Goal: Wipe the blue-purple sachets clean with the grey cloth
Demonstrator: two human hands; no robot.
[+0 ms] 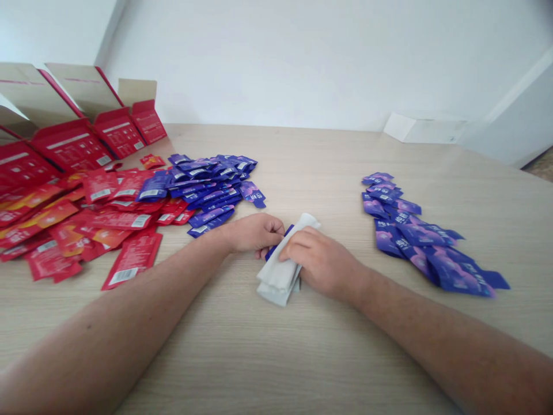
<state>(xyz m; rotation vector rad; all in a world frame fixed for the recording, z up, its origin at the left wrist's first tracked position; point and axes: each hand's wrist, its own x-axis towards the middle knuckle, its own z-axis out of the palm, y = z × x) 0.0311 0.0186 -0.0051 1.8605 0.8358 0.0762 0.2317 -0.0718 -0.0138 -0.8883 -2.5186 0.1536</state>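
My left hand and my right hand meet at the middle of a light wooden table. The right hand's fingers are curled over a folded white cloth and press it down. The left hand pinches a blue sachet, which lies partly under the cloth; only its dark blue edge shows. A heap of blue sachets lies just left of my left hand. A row of blue-purple sachets stretches along the table to the right of my right hand.
Many red sachets are spread at the far left. Behind them stand open red cartons with raised flaps. A white box sits at the table's far right edge, against a white wall.
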